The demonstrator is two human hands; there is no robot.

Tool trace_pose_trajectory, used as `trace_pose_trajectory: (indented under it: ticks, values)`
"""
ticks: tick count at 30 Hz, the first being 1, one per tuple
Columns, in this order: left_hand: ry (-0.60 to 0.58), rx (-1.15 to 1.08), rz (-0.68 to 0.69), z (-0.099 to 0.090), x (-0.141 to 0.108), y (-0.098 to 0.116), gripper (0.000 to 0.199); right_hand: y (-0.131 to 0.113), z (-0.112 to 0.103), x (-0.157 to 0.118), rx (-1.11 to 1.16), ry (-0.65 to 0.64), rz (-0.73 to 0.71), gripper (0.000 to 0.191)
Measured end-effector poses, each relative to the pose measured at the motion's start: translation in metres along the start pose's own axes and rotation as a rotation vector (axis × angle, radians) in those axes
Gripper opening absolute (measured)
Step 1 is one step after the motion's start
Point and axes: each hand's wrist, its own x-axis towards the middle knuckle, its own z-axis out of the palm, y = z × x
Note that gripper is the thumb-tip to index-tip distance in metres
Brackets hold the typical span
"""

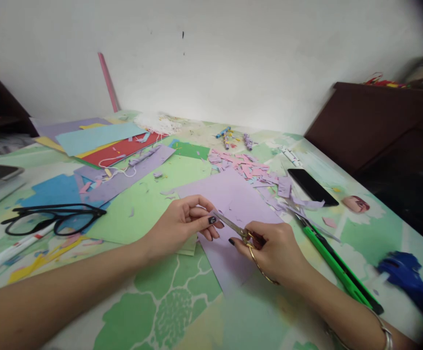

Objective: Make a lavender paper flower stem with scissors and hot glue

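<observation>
My left hand (187, 218) is closed, pinching a small purple paper piece (216, 213) between thumb and fingers; much of the piece is hidden. Gold-handled scissors (236, 228) are in my right hand (279, 248), with fingers in the loops. Their blades point left and reach the paper at my left fingertips. Whether the blades are parted I cannot tell. Beneath both hands lies a lilac paper sheet (233, 194), partly over a light green sheet (153, 199). Pink and purple paper scraps (248, 167) are heaped just beyond.
Black glasses (54, 218) and coloured sheets (102, 138) lie left. To the right are a black phone (312, 187), a green cutter knife (337, 262), an eraser-like lump (356, 204) and a blurred blue tool (406, 277). White string (156, 124) is piled near the wall.
</observation>
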Motion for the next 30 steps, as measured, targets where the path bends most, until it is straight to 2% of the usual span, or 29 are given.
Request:
trace_pose_trajectory:
  ticks: [18,30]
  values:
    - [-0.010,0.005,-0.004,-0.0005,0.0010,-0.0002,0.013,0.0008,-0.0004,0.0001,-0.033,0.014,-0.035,0.033]
    - [0.026,-0.002,-0.006,0.0008,0.0014,0.0018,0.015,0.0012,-0.0050,0.0014,-0.068,0.010,-0.057,0.035]
